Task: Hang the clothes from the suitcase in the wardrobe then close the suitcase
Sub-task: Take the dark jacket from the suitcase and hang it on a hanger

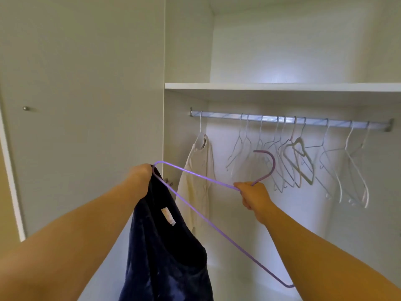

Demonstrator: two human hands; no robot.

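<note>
My left hand [140, 173] grips the top of a dark navy garment [165, 253], which hangs down in front of me. One end of a purple wire hanger [195, 172] lies at that same hand, against the garment's edge. My right hand [252, 195] grips the hanger at its neck, just below the hook [269, 158], and the hanger is tilted with its far end low at the right. Both hands are in front of the open wardrobe, below the metal rail [290, 120]. The suitcase is out of view.
A cream garment [198, 181] hangs at the rail's left end. Several bare white and pale hangers [303, 161] fill the rail's middle and right. A white shelf [282, 86] runs above the rail. The open wardrobe door [82, 105] stands at left.
</note>
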